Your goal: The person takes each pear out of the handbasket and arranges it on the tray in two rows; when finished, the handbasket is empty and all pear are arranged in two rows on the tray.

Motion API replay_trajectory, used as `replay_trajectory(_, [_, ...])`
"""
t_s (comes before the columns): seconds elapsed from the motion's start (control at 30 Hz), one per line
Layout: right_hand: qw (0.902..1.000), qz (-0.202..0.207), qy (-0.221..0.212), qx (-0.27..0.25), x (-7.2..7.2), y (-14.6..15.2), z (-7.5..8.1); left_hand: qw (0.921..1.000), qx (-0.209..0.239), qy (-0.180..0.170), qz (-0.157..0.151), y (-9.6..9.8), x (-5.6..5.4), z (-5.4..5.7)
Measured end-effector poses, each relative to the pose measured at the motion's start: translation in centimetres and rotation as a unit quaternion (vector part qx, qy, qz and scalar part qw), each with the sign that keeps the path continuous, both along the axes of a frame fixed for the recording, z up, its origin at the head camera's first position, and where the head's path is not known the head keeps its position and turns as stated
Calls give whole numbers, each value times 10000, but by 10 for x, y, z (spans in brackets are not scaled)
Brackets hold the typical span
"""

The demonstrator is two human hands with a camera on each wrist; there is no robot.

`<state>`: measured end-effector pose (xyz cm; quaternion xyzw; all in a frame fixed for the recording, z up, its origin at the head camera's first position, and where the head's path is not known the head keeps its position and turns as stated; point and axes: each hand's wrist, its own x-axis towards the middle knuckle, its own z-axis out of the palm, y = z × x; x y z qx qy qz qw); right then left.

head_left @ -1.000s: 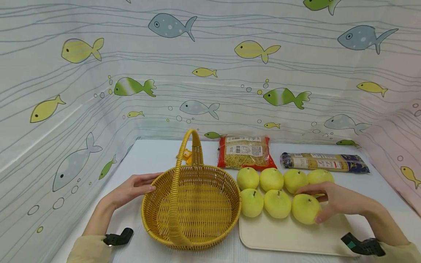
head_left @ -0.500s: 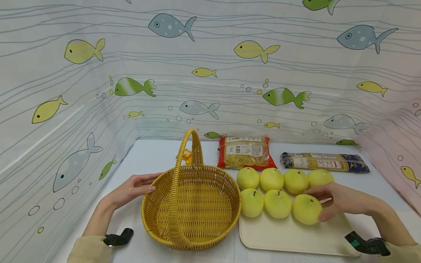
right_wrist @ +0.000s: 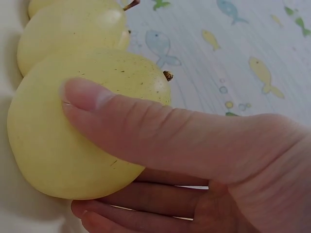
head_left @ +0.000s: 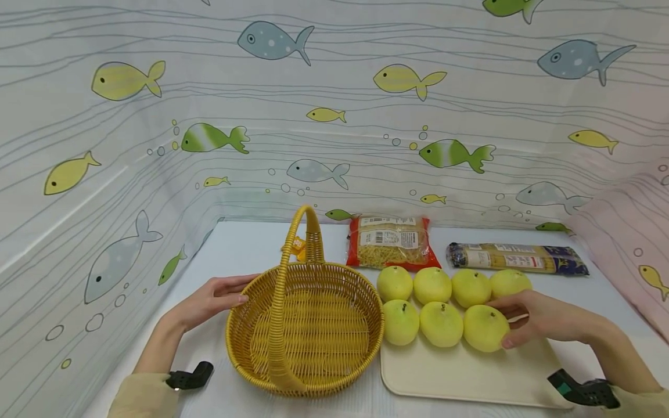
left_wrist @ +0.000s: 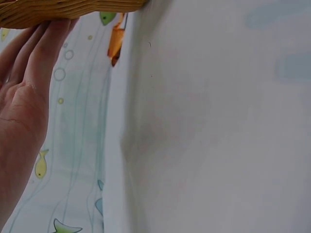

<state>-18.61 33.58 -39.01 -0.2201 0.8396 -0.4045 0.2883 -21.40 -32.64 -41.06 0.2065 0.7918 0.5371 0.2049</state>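
In the head view my left hand (head_left: 211, 302) lies along the left side of a woven yellow basket (head_left: 305, 386) with a tall handle. Its straight fingers touch the outer wall, and the thumb tip is at the rim; the left wrist view shows these fingers (left_wrist: 41, 60) under the basket's edge (left_wrist: 73, 10). My right hand (head_left: 543, 319) holds the right-hand pear (head_left: 486, 330) of the front row, round and yellow-green. In the right wrist view the thumb lies across this pear (right_wrist: 43, 141), with the other fingers curled behind it. More pears (head_left: 441, 325) sit beside it in two rows.
The pears sit on a cream tray (head_left: 465, 377) right of the basket. Behind stand a red-edged pasta bag (head_left: 389, 241) and a long spaghetti pack (head_left: 517, 258). A small orange packet (head_left: 297, 248) lies behind the basket handle. Fish-print cloth (head_left: 334, 145) encloses the table.
My right hand has shifted slightly right and its fingers have come off the pear's top. The pear has slid a little back, toward the rear row. My left hand and the basket stay put.
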Motion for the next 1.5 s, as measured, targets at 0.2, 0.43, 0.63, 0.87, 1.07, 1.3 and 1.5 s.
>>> replay_trajectory(0.2, [9999,10,124,97,1,-2,0,10000,32,-36,-15,0,-1,0])
replay_trajectory(0.43, [9997,32,161,171,3,-3,1,10000,-8,-24,27,1,-1,-2])
replay_trajectory(0.63, [9999,6,47,125,6,-5,0,10000,-40,-49,23,1,0,-3])
replay_trajectory(0.87, [9990,93,353,255,6,-5,0,10000,-10,-29,-40,-1,0,-2])
replay_trajectory(1.07, [9928,38,999,653,8,8,10,9999,37,73,-129,2,-1,-3])
replay_trajectory(1.3, [9699,-778,1829,1408,17,22,24,9998,3,140,-134,4,-1,-1])
replay_trajectory(1.5, [9484,-1342,2483,1444,20,22,31,9999,20,112,-118,4,0,-1])
